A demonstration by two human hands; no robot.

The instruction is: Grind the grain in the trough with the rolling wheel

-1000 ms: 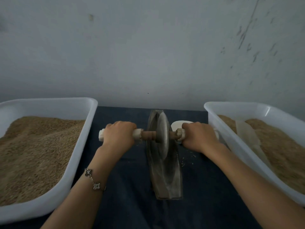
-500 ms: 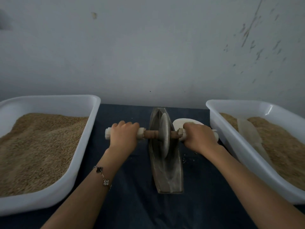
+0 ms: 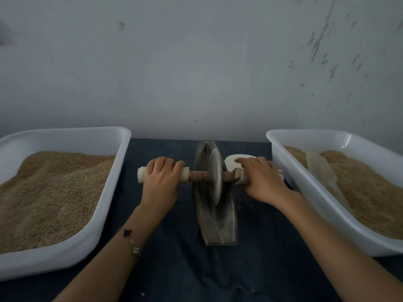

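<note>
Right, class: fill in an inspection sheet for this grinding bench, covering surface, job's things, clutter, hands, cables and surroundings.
Surface: dark cloth, a few spilt grains right of the trough.
Job's things: wheel upright in the trough, on an axle.
Clutter: left tub and right tub hold grain; pale scoop lies in the right tub; white dish behind the right hand.
Hands: left hand and right hand each grip an axle end.
Cables: nothing seen.
Surroundings: scuffed wall.
</note>
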